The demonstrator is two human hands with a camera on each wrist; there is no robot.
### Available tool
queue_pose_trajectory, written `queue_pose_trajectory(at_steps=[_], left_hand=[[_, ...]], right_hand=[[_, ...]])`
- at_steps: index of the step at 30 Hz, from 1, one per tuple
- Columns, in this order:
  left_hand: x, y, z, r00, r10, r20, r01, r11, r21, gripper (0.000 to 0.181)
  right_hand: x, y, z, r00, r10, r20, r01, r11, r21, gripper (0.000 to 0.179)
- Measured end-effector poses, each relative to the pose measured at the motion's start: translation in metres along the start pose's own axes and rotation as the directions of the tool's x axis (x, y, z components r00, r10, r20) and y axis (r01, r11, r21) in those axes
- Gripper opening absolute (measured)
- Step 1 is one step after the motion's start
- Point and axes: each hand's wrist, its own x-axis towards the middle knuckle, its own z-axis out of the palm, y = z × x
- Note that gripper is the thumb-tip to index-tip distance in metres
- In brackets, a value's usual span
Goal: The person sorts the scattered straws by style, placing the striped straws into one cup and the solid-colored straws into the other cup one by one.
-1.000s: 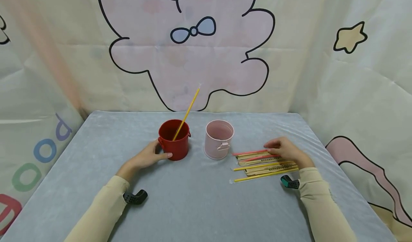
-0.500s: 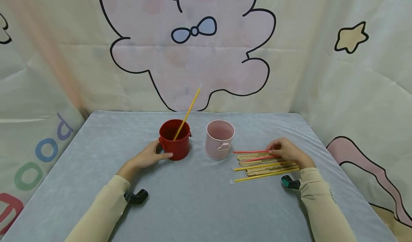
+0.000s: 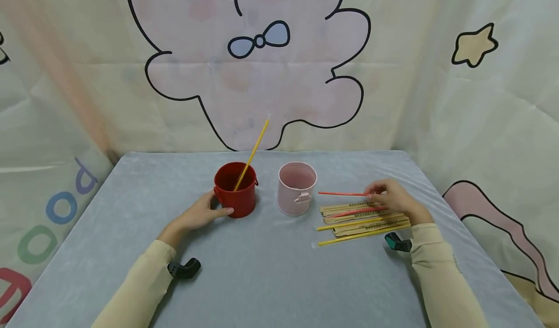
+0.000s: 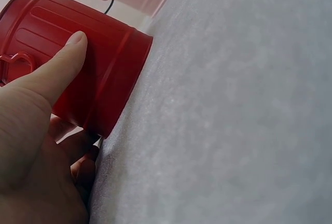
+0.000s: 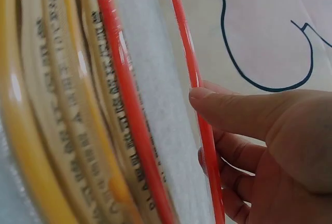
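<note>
My left hand (image 3: 198, 215) holds a small red metal bucket (image 3: 240, 205) standing on the table. In the left wrist view, its thumb lies along the side wall and the other fingers reach behind. A yellow straw (image 3: 254, 148) in clear wrap leans inside the bucket. My right hand (image 3: 393, 197) pinches a red straw (image 5: 184, 32) between thumb and fingers, raised above the pile. Below it lie another red straw (image 5: 127, 79), yellow straws (image 3: 360, 237) and several slim, printed paper sleeves (image 3: 349, 206), side by side.
A pale pink bucket (image 3: 290, 197) stands between the red bucket and the pile. Grey-blue cloth covers the table (image 3: 279, 279). A printed curtain (image 3: 393, 100) hangs behind and at both sides.
The right hand has lifted the red straw off the far side of the pile, shifting slightly up and right. The left hand stays at the red bucket.
</note>
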Motion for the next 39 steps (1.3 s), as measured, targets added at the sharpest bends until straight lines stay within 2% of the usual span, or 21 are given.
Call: queue_pose_trajectory(at_steps=[9, 16, 26, 32, 39], left_hand=[[-0.006, -0.003, 0.0, 1.0, -0.006, -0.009, 0.006, 1.0, 0.013, 0.072], [-0.002, 0.002, 0.0, 1.0, -0.024, -0.018, 0.025, 0.999, 0.023, 0.073], [-0.003, 0.004, 0.0, 0.999, -0.053, -0.014, 0.053, 0.998, 0.032, 0.075], [-0.002, 0.006, -0.002, 0.999, -0.029, -0.018, 0.029, 0.999, 0.031, 0.074], [0.0, 0.007, -0.002, 0.998, -0.063, -0.008, 0.064, 0.998, 0.027, 0.078]], right_hand=[[0.001, -0.01, 0.001, 0.998, -0.051, -0.043, 0.051, 0.999, -0.007, 0.014], [-0.002, -0.019, -0.009, 0.992, -0.091, -0.09, 0.088, 0.995, -0.038, 0.014], [-0.01, -0.018, -0.019, 0.988, -0.071, -0.138, 0.059, 0.995, -0.086, 0.016], [-0.01, -0.022, -0.026, 0.979, -0.046, -0.197, 0.033, 0.997, -0.069, 0.014], [-0.008, -0.027, -0.028, 0.969, -0.081, -0.234, 0.072, 0.996, -0.045, 0.013]])
